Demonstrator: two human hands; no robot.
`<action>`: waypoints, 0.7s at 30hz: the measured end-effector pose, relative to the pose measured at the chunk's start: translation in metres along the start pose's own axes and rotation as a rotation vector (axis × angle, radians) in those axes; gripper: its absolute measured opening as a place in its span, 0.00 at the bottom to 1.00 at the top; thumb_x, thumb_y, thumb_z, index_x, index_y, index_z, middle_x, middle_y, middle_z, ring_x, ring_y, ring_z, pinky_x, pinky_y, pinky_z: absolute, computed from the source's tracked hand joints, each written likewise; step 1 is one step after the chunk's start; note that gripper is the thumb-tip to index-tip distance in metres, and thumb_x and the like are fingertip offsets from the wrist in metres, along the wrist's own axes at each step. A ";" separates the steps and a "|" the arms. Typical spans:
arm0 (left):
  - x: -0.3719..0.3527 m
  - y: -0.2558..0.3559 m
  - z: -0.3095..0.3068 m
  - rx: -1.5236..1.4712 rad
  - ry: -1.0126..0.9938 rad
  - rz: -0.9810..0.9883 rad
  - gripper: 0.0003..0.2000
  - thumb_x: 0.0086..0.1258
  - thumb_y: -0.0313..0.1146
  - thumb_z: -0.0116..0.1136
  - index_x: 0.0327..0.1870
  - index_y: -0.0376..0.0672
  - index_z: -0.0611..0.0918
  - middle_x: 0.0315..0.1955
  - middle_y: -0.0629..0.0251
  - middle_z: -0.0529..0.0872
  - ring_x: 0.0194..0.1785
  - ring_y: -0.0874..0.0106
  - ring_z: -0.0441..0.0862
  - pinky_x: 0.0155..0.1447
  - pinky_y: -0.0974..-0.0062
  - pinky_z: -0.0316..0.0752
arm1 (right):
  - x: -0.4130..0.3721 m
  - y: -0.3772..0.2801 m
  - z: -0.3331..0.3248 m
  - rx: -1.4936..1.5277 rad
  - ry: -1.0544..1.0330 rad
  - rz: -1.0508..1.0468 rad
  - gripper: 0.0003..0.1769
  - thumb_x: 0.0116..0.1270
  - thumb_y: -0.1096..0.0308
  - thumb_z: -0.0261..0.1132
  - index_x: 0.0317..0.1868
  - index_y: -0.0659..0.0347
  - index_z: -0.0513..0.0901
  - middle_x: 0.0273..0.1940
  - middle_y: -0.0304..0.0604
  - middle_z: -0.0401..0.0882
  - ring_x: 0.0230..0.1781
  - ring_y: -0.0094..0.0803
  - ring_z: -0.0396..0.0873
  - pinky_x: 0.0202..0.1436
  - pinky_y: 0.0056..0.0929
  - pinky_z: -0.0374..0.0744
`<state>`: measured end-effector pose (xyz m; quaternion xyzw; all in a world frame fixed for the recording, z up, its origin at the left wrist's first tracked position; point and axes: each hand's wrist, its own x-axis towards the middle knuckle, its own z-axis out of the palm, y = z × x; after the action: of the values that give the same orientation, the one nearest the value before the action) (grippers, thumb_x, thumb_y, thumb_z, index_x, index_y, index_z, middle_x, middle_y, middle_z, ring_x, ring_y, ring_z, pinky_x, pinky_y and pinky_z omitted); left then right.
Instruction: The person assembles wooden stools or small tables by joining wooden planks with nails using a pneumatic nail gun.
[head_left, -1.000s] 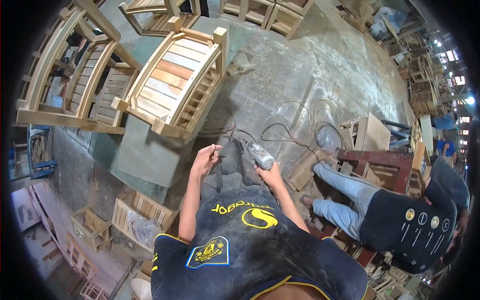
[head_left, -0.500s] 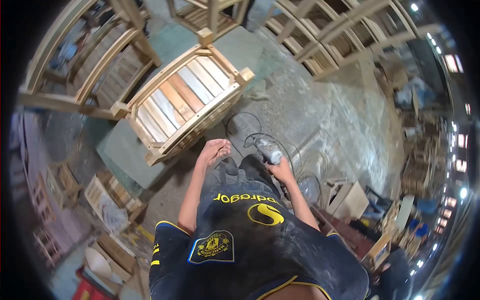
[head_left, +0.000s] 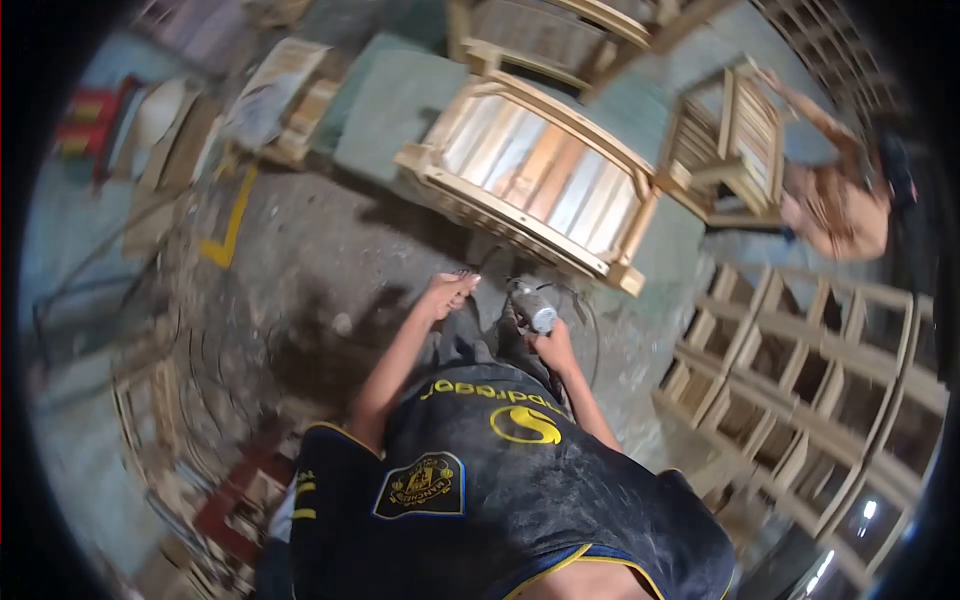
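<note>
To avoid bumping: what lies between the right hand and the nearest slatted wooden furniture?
The head view shows the grey power tool in the right hand, then floor with a thin cable.

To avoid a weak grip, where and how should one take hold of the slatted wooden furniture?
Probably grip the near long rail of the slatted wooden furniture from the near side, because it is the closest bar, running lengthwise. The right hand should first release its grey tool.
</note>
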<state>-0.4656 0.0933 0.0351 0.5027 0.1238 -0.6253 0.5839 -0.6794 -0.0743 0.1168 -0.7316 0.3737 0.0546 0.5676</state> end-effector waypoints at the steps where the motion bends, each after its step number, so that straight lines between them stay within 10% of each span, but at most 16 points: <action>1: 0.002 -0.013 -0.004 -0.083 0.091 0.038 0.13 0.64 0.37 0.69 0.28 0.37 0.79 0.17 0.75 0.72 0.14 0.86 0.62 0.16 0.85 0.50 | 0.011 0.001 0.001 0.054 -0.094 0.048 0.14 0.49 0.70 0.71 0.38 0.66 0.83 0.30 0.45 0.85 0.33 0.32 0.82 0.39 0.34 0.78; 8: 0.139 -0.113 -0.056 -0.798 0.432 0.066 0.09 0.71 0.36 0.59 0.30 0.42 0.80 0.17 0.73 0.76 0.16 0.82 0.71 0.17 0.83 0.63 | 0.086 -0.011 0.018 -0.239 -0.280 -0.187 0.13 0.54 0.68 0.74 0.37 0.67 0.84 0.25 0.40 0.82 0.21 0.22 0.77 0.27 0.29 0.75; 21: 0.251 -0.041 -0.066 -1.165 0.288 0.209 0.10 0.68 0.37 0.57 0.25 0.45 0.81 0.21 0.68 0.83 0.17 0.74 0.71 0.19 0.70 0.65 | 0.219 -0.021 0.098 -0.345 -0.331 -0.011 0.06 0.55 0.71 0.68 0.33 0.63 0.82 0.20 0.33 0.75 0.15 0.19 0.69 0.18 0.24 0.66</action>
<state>-0.4218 0.0022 -0.2078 0.1896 0.4734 -0.3198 0.7985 -0.4762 -0.0940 -0.0110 -0.8009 0.2567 0.2336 0.4879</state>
